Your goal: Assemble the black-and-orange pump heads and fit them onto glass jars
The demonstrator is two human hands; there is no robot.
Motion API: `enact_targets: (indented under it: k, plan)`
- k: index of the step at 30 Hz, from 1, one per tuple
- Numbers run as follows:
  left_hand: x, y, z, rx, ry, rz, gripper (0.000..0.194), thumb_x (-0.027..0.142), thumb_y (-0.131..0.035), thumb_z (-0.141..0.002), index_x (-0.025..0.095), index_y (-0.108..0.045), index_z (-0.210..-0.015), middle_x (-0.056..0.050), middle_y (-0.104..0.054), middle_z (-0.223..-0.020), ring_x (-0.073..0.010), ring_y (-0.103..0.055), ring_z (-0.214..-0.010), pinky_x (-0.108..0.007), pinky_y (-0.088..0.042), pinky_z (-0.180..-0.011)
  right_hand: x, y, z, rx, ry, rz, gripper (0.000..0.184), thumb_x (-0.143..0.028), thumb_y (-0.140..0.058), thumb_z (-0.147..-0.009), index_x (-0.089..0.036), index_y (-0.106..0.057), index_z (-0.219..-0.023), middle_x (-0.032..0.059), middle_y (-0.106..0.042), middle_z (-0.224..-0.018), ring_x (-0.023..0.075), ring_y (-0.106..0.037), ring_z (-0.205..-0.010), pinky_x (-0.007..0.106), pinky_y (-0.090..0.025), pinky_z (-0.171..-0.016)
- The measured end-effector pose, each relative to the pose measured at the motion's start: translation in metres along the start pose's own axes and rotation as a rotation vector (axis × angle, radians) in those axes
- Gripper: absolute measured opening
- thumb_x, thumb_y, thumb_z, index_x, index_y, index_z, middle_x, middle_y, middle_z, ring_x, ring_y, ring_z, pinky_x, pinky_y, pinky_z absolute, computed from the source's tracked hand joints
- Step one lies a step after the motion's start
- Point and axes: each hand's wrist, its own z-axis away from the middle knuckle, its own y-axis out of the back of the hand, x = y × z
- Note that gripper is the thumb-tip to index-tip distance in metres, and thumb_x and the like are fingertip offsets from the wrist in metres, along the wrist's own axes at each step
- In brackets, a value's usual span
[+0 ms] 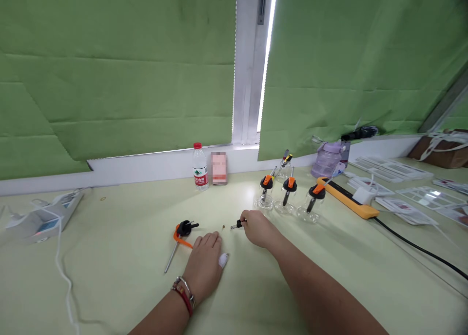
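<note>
My right hand (256, 228) is closed in a pinch on a small black part with a metal spring (234, 226) sticking out to its left, just over the table. My left hand (207, 259) lies flat on the tabletop, fingers stretched out, with something white (223, 260) on the thumb. Left of it is a black and orange dispenser-like top (185, 228) with a thin metal tube pointing toward me. Its orange strip reaches my left fingers; whether they press on it I cannot tell. A tiny brown piece (224, 226) lies between my hands.
Several glass bottles with black and orange tops (289, 185) stand right of my right hand. Behind are a water bottle (200, 168), a pink box-like item (219, 169) and a purple jug (326, 159). An orange power strip (347, 198) lies right, a white cable (62, 266) left.
</note>
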Motion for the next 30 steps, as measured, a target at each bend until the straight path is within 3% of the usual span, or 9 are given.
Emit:
enact_targets:
  k: [7, 14, 20, 25, 30]
  plan:
    - [-0.012, -0.012, -0.002, -0.051, 0.018, -0.003, 0.056, 0.042, -0.037, -0.089, 0.016, -0.036, -0.139, -0.015, -0.028, -0.149, -0.028, -0.023, -0.138, -0.049, -0.021, -0.11, 0.001, 0.002, -0.001, -0.009, -0.002, -0.008, 0.015, -0.018, -0.049, -0.084, -0.019, -0.062, -0.092, 0.0069, -0.065, -0.093, 0.0155, -0.059, -0.079, 0.021, -0.035, -0.06]
    - [-0.01, -0.013, -0.005, -0.079, -0.112, -0.019, 0.067, 0.054, -0.03, -0.089, 0.021, -0.018, -0.146, -0.012, -0.005, -0.154, -0.0279, -0.005, -0.141, -0.05, -0.015, -0.111, 0.002, 0.001, 0.0, -0.021, 0.03, -0.015, 0.016, -0.018, -0.049, -0.083, -0.02, -0.062, -0.092, 0.0049, -0.066, -0.092, 0.0137, -0.058, -0.075, 0.02, -0.034, -0.058]
    - [-0.008, -0.013, -0.011, -0.12, -0.3, -0.043, 0.064, 0.051, -0.026, -0.091, 0.021, -0.014, -0.146, -0.009, -0.005, -0.154, -0.0262, -0.005, -0.141, -0.051, -0.008, -0.112, 0.003, 0.0, -0.001, -0.033, 0.054, 0.017, 0.015, -0.019, -0.049, -0.085, -0.02, -0.063, -0.091, 0.0049, -0.066, -0.092, 0.0141, -0.059, -0.079, 0.02, -0.035, -0.061]
    - [-0.007, -0.015, -0.018, -0.154, -0.316, -0.036, 0.068, 0.055, -0.021, -0.09, 0.016, -0.015, -0.146, -0.012, -0.007, -0.154, -0.0279, -0.007, -0.141, -0.054, -0.007, -0.111, 0.002, 0.001, 0.0, -0.039, 0.058, 0.085, 0.016, -0.02, -0.048, -0.086, -0.02, -0.062, -0.092, 0.0049, -0.067, -0.09, 0.0145, -0.06, -0.078, 0.021, -0.035, -0.06]
    - [-0.006, -0.018, -0.021, -0.169, -0.311, -0.044, 0.071, 0.057, -0.02, -0.09, 0.015, -0.011, -0.147, -0.012, -0.007, -0.153, -0.028, -0.006, -0.141, -0.055, -0.005, -0.111, -0.004, 0.007, 0.005, -0.027, 0.047, 0.198, 0.016, -0.019, -0.048, -0.085, -0.015, -0.063, -0.087, 0.0115, -0.067, -0.088, 0.0201, -0.061, -0.08, 0.025, -0.034, -0.059]
